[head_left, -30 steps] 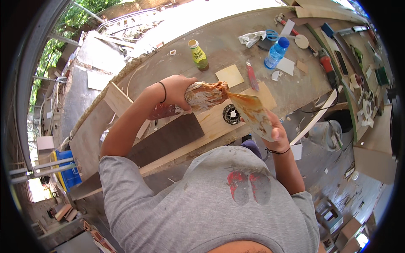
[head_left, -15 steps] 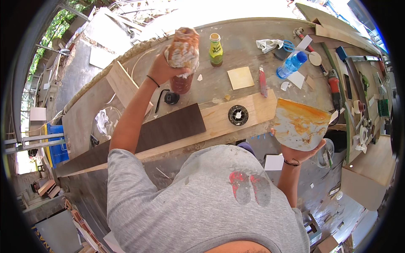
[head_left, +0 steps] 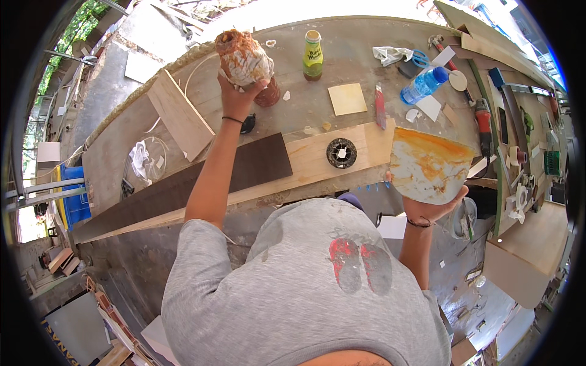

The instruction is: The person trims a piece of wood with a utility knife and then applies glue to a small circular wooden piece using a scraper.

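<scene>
My left hand (head_left: 238,94) is closed around a lumpy, crusted container (head_left: 247,61), orange-brown at its upper end and coated in white. It is held over the far left of the workbench, tilted to the left. Just behind that hand shows a reddish-brown cylinder (head_left: 268,94); whether it joins the container, I cannot tell. Low on the right, my right hand (head_left: 430,208) grips from below a pale grey plate (head_left: 430,168) with a rounded lower edge. Orange-yellow smears cover its upper part. A black tape measure (head_left: 248,124) lies by my left wrist.
A dark brown strip (head_left: 244,168) lies on a light wooden board (head_left: 372,146), beside a black ring-shaped piece (head_left: 341,153). Beyond are a yellow-labelled bottle (head_left: 312,58), a square pad (head_left: 347,99), a red cutter (head_left: 379,107) and a blue bottle (head_left: 422,86). An angle grinder (head_left: 483,128) lies right.
My left hand has tipped the crusted container to the left, away from above the reddish cylinder. My right hand still holds the smeared plate. The whole view has shifted slightly.
</scene>
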Available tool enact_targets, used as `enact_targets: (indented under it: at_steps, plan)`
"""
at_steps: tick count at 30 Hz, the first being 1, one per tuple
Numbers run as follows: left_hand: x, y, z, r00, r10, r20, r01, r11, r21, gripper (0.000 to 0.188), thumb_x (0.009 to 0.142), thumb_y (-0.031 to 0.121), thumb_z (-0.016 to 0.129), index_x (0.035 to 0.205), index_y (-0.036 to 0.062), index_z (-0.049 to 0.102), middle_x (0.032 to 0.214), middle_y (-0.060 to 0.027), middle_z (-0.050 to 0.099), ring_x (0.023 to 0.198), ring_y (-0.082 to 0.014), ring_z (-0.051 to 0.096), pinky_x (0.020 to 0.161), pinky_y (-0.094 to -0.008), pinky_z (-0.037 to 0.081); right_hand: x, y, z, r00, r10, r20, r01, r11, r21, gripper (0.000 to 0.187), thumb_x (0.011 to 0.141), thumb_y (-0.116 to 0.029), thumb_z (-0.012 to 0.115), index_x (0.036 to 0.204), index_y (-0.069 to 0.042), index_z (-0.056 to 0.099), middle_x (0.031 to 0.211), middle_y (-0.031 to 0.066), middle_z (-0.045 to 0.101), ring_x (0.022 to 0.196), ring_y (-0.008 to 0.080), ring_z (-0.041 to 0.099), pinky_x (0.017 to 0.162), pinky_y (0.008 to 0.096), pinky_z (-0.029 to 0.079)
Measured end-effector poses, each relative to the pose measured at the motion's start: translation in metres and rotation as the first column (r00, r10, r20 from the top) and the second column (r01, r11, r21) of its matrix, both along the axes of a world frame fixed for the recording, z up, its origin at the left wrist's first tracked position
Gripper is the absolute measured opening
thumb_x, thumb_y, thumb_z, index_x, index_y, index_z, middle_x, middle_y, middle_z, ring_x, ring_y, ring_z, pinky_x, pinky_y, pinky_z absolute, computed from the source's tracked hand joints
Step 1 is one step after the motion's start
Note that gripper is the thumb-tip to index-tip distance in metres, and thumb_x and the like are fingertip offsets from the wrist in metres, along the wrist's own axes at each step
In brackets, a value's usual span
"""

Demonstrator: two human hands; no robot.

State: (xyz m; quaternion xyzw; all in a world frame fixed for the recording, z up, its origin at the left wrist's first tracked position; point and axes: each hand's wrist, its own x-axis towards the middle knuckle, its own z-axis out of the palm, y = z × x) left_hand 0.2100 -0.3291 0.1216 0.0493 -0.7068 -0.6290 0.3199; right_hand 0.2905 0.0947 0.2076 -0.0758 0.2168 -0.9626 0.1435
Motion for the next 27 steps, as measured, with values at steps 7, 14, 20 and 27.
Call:
enact_targets:
  at_steps: [7,14,20,27]
  plan:
    - [0.019,0.017,-0.028,0.987,0.12,0.104,-0.129,0.988,0.084,0.107,0.066,0.028,0.082,0.138,-0.0019,0.01,0.136,-0.0183,0.032,0.126,-0.0292,0.036,0.104,-0.0419,0.029,0.002,0.011,-0.002,0.999,0.035,0.01,-0.035,0.999,-0.026,0.08,0.074,-0.071,0.049,0.139,-0.026,0.034,0.142,0.0069,0.035,0.126,0.037,0.035,0.085,0.0742,0.03]
    - [0.099,0.153,-0.033,0.958,0.209,0.195,-0.078,0.846,-0.527,0.101,0.067,0.05,0.075,0.138,-0.0011,0.025,0.138,-0.0212,0.034,0.13,-0.0335,0.03,0.107,-0.0464,0.022,-0.002,0.03,-0.003,0.998,-0.003,0.069,0.002,1.0,0.011,0.079,0.074,-0.071,0.048,0.138,-0.026,0.036,0.142,0.0079,0.034,0.127,0.0387,0.033,0.085,0.0738,0.03]
    - [0.096,0.21,-0.07,0.868,0.116,0.482,0.303,0.646,-0.701,0.103,0.056,0.057,0.075,0.134,0.0033,0.036,0.137,-0.0155,0.038,0.131,-0.0335,0.029,0.108,-0.0519,0.012,-0.009,0.034,0.006,0.986,0.049,0.157,-0.05,0.999,0.0,0.08,0.074,-0.071,0.046,0.137,-0.023,0.038,0.141,0.0081,0.035,0.126,0.0386,0.034,0.085,0.0742,0.028]
    - [0.087,0.214,-0.061,0.917,-0.114,0.382,0.2,0.96,-0.195,0.08,0.053,0.029,0.084,0.119,0.0033,0.046,0.12,-0.0163,0.05,0.116,-0.029,0.047,0.098,-0.044,0.037,-0.021,0.057,-0.005,0.979,0.196,0.052,-0.192,0.979,-0.072,0.079,0.075,-0.071,0.046,0.137,-0.023,0.038,0.141,0.0082,0.037,0.126,0.0381,0.035,0.089,0.0765,0.024]
